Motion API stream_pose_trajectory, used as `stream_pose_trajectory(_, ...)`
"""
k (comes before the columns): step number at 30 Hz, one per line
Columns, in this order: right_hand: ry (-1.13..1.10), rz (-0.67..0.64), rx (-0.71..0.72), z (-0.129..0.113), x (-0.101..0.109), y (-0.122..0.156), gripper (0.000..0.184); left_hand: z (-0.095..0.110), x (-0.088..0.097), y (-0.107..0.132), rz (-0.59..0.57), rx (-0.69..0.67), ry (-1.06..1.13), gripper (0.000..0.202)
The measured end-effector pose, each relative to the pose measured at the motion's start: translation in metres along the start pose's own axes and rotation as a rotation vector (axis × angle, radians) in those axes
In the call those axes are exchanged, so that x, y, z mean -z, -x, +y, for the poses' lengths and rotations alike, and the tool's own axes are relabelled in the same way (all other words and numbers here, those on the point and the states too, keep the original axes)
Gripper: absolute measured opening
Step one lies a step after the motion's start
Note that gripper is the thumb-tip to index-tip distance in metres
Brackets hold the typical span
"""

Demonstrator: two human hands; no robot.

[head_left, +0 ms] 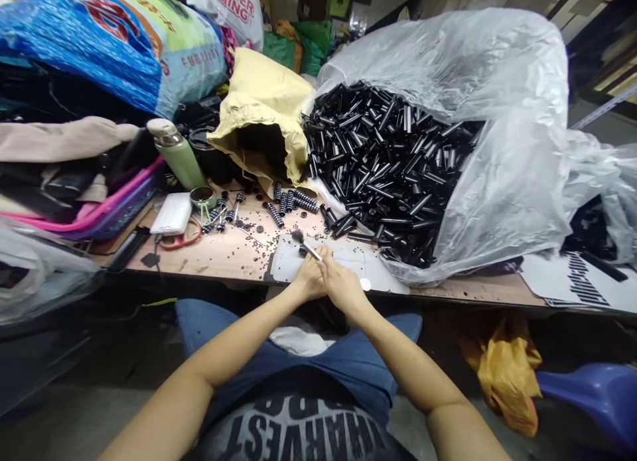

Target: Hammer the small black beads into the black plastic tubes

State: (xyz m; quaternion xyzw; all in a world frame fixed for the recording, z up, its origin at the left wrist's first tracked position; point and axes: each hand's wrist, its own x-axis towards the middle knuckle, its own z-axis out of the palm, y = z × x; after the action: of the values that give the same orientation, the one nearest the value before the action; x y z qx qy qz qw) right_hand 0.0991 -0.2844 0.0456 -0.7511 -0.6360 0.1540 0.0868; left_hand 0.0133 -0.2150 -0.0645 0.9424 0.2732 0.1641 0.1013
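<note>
My left hand [310, 276] and my right hand [344, 286] meet over the front edge of the worktable, fingers closed and touching. Between them a small brush [312, 250] with a pale handle and a dark, fluffy head points up and left. Its handle runs to the fingertips of my right hand. A short black piece [302, 251] shows just beside the left fingers; whether they grip it is unclear. Below lies a grey-white board [286, 261]. Black tubes [388, 162] spill toward it from a large clear plastic bag [517, 149].
Patterned black rolls [275, 214] and small dark beads lie left of the board. Behind stands an open yellow sack [263, 83]. Farther left are a green flask [176, 154], a white power bank [172, 214], red-handled scissors [186, 239] and a pink-rimmed basket [79, 223].
</note>
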Motion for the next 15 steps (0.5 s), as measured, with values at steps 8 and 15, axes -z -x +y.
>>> stream_pose_trajectory(8,-0.015,0.116,-0.048,0.025,0.008,-0.006,0.044,0.001,0.015,-0.021,-0.044,0.077,0.057,0.036)
stream_pose_trajectory(15,0.200,0.110,-0.132,0.097,-0.017,0.005,0.036,-0.022,0.057,-0.022,0.077,0.412,0.271,0.033)
